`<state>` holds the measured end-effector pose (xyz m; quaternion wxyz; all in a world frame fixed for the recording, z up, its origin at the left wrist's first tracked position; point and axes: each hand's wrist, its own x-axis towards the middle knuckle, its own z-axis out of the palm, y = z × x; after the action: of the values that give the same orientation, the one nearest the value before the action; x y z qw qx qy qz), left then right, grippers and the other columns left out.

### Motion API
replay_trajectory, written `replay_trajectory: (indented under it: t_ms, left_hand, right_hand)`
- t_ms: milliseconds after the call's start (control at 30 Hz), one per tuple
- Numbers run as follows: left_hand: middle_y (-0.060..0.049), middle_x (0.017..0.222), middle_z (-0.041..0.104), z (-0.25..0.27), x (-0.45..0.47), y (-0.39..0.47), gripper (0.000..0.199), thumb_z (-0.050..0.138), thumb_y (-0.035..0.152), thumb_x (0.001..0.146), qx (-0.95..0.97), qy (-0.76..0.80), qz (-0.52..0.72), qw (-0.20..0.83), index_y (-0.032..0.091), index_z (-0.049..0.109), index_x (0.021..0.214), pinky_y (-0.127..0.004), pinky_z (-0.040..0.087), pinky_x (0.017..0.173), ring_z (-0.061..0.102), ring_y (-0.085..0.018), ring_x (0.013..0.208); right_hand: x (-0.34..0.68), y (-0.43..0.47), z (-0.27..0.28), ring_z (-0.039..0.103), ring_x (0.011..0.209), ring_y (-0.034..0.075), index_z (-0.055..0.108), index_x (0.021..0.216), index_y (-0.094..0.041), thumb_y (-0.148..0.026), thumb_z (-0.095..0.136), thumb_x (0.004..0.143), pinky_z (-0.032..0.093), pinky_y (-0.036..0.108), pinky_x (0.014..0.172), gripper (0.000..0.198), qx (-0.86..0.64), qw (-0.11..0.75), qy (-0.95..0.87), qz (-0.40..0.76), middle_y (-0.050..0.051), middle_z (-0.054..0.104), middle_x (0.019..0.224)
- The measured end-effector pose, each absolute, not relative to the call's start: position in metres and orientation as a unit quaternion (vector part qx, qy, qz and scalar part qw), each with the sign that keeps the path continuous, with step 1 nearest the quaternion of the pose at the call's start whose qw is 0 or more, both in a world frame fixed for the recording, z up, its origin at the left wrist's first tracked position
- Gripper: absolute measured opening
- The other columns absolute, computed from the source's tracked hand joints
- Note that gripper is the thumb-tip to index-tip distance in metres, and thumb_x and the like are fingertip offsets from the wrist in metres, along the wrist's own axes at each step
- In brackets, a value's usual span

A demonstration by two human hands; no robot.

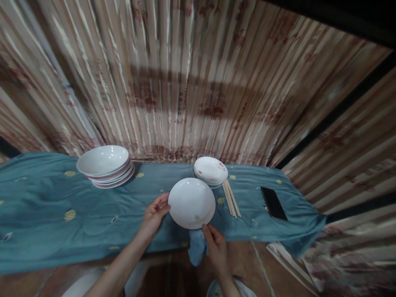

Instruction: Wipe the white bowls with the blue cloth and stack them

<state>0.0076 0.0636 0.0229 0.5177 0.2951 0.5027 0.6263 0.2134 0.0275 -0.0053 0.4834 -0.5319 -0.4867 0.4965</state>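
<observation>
"White plate (192, 203), held up between the 2 hands. Which way does it point?"

"Its pale face tilts up and back toward the person. The outline is round with a thin dark rim, so neither direction reads as longer. A grey smudge (197, 217) marks the face, near the right thumb."

"And what is it over?"

"A teal tablecloth (93, 214) with yellow and white motifs, spread far to the left of the grip. Just beyond the plate sits a stack of floral dishes (210, 170). Wooden chopsticks (231, 200) lie right of the grip, and farther right a dark phone (274, 203). Well left of the grip stands a stack of bowls (103, 163). A pleated, flower-printed curtain (185, 82) hangs behind it all; brown floor (247, 264) shows on the near side."

"How is it gripped?"

"The left hand (157, 209) pinches the left edge, nearly closed. The right hand (215, 243) grasps the near edge, thumb over the rim. A blue rag (197, 247) hangs beneath that edge; I can't tell whether those fingers hold it too."
</observation>
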Motion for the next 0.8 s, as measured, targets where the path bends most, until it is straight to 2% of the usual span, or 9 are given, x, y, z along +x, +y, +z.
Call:
replay_trajectory:
  t_ms: [133, 233, 367, 467, 600, 800]
  left_hand:
    - [-0.010, 0.101, 0.072, 0.041, 0.027, 0.080, 0.051, 0.081, 0.031, 0.051, 0.307, 0.477, 0.646, 0.511, 0.017, 0.067, 0.098, -0.034, 0.049, 0.082, 0.065, -0.024, 0.093]
    - [-0.007, 0.094, 0.072, 0.052, 0.044, 0.104, 0.048, 0.079, 0.031, 0.051, 0.314, 0.453, 0.658, 0.514, 0.018, 0.065, 0.095, -0.034, 0.049, 0.080, 0.065, -0.021, 0.088]
    - [-0.004, 0.087, 0.072, 0.063, 0.064, 0.143, 0.043, 0.077, 0.026, 0.049, 0.307, 0.458, 0.643, 0.532, 0.018, 0.064, 0.089, -0.034, 0.050, 0.078, 0.065, -0.019, 0.082]
    - [-0.001, 0.077, 0.070, 0.065, 0.073, 0.166, 0.036, 0.075, 0.021, 0.050, 0.291, 0.460, 0.644, 0.537, 0.018, 0.061, 0.084, -0.033, 0.051, 0.078, 0.065, -0.016, 0.076]
    - [0.002, 0.068, 0.066, 0.061, 0.081, 0.189, 0.032, 0.073, 0.014, 0.051, 0.277, 0.477, 0.641, 0.534, 0.019, 0.058, 0.080, -0.032, 0.052, 0.075, 0.064, -0.014, 0.069]
    - [0.003, 0.061, 0.060, 0.053, 0.086, 0.211, 0.032, 0.072, 0.012, 0.050, 0.269, 0.517, 0.630, 0.514, 0.019, 0.055, 0.076, -0.030, 0.051, 0.070, 0.061, -0.013, 0.063]
  right_hand:
    - [0.228, 0.046, 0.018, 0.034, 0.053, 0.010, 0.051, 0.057, -0.018, -0.058, 0.059, 0.074, 0.030, 0.022, 0.050, 0.044, -0.522, 0.530, -0.463, 0.482, -0.006, 0.037, 0.052]
    - [0.240, 0.067, 0.032, 0.042, 0.055, 0.011, 0.061, 0.064, -0.017, -0.058, 0.063, 0.071, 0.035, 0.022, 0.052, 0.041, -0.517, 0.566, -0.427, 0.479, -0.004, 0.048, 0.053]
    - [0.248, 0.093, 0.043, 0.058, 0.070, 0.016, 0.070, 0.074, -0.017, -0.055, 0.072, 0.062, 0.045, 0.024, 0.066, 0.039, -0.488, 0.608, -0.377, 0.499, 0.000, 0.066, 0.068]
    - [0.250, 0.109, 0.046, 0.063, 0.082, 0.019, 0.072, 0.081, -0.018, -0.053, 0.075, 0.058, 0.049, 0.026, 0.073, 0.042, -0.474, 0.625, -0.343, 0.517, 0.003, 0.071, 0.080]
    - [0.251, 0.125, 0.046, 0.065, 0.085, 0.021, 0.073, 0.086, -0.017, -0.051, 0.077, 0.056, 0.051, 0.027, 0.069, 0.046, -0.464, 0.620, -0.314, 0.550, 0.004, 0.073, 0.085]
    - [0.254, 0.141, 0.041, 0.066, 0.072, 0.019, 0.071, 0.080, -0.016, -0.051, 0.077, 0.056, 0.050, 0.026, 0.059, 0.043, -0.457, 0.612, -0.311, 0.565, 0.003, 0.071, 0.072]
